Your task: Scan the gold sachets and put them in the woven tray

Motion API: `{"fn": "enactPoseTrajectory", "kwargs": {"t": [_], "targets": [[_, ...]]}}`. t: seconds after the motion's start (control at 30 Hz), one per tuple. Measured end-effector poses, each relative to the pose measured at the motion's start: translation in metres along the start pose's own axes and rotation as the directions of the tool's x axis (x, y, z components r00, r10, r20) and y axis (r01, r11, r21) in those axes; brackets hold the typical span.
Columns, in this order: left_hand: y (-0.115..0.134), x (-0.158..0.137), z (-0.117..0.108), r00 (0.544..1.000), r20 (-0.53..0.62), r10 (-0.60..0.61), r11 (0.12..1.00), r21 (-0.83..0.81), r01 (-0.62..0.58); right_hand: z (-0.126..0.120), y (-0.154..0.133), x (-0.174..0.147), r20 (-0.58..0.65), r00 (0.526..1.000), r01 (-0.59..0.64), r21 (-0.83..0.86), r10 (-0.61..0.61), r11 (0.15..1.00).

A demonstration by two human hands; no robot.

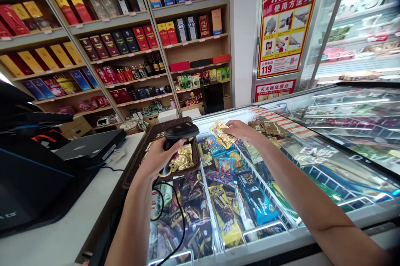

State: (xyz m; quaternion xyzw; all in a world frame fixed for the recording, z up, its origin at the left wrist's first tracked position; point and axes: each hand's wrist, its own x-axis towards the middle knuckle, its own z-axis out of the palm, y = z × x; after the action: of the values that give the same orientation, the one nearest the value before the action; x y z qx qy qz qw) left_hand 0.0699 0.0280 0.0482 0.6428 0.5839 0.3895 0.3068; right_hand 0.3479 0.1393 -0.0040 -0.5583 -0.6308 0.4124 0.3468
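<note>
In the head view my left hand (156,159) is wrapped round the handle of a black barcode scanner (181,131), whose head points to the right. Its black cable (183,220) hangs down over the freezer. A small gold foil packet (223,133) is pinched between the fingers of my right hand (242,130), just to the right of the scanner and apart from it. Under the scanner stands a brown woven basket (196,153) with more gold packets (184,158) in it. My left forearm and hand hide part of the basket.
A glass-topped freezer (228,253) holds wrapped ice creams (256,199) between white wire dividers. Several gold-brown packets (267,127) lie on its glass. On the left, a black till machine (28,174) stands on the white counter (78,207). Shelves (125,55) of boxes line the back wall.
</note>
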Motion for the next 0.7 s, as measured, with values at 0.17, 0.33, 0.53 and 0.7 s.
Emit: {"fn": "enactPoseTrajectory", "kwargs": {"t": [0.17, 0.33, 0.53, 0.7], "targets": [[0.004, 0.000, 0.006, 1.000, 0.019, -0.020, 0.999, 0.044, 0.019, 0.001, -0.008, -0.007, 0.029, 0.999, -0.015, -0.004, 0.015, 1.000], [0.005, 0.001, 0.010, 0.998, 0.058, -0.005, 0.999, 0.053, 0.002, 0.002, -0.011, -0.012, 0.033, 0.999, 0.017, -0.012, -0.017, 1.000], [0.004, 0.001, 0.012, 0.998, 0.054, -0.021, 0.997, 0.075, 0.017, 0.005, -0.013, -0.013, 0.064, 0.998, 0.004, 0.036, -0.006, 0.999], [0.004, 0.002, 0.011, 0.998, 0.059, -0.017, 0.998, 0.061, 0.013, 0.009, -0.009, -0.010, 0.085, 0.996, 0.009, 0.114, -0.019, 0.993]]}}
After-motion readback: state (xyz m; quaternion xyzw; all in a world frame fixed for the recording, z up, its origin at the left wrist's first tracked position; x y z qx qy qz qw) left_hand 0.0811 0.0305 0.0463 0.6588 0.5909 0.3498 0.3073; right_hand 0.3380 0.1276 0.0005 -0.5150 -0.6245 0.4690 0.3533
